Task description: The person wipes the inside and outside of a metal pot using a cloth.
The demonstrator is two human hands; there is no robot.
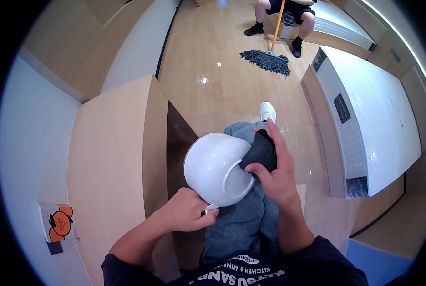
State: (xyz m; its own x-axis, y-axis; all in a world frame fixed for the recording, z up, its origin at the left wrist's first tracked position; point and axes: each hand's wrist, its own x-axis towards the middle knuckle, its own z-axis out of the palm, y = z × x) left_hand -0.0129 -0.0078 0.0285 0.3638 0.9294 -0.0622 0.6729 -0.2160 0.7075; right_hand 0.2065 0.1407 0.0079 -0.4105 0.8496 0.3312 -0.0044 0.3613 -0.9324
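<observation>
A white, rounded pot or large cup (pixel 212 164) is tipped on its side above my lap, its ringed base turned toward my right. My left hand (pixel 187 209) is closed around its small white handle at the lower side. In my right hand (pixel 278 169) a dark grey cloth (pixel 261 151) is bunched between thumb and fingers, pressed against the pot beside its base. The inside of the pot faces away and is hidden.
A light wooden cabinet (pixel 113 157) stands close on my left, with a tissue pack (pixel 58 223) on it. Ahead, a seated person (pixel 303 12) has a dark mop (pixel 268 61) at their feet. A plastic-wrapped mattress (pixel 370 114) lies to the right.
</observation>
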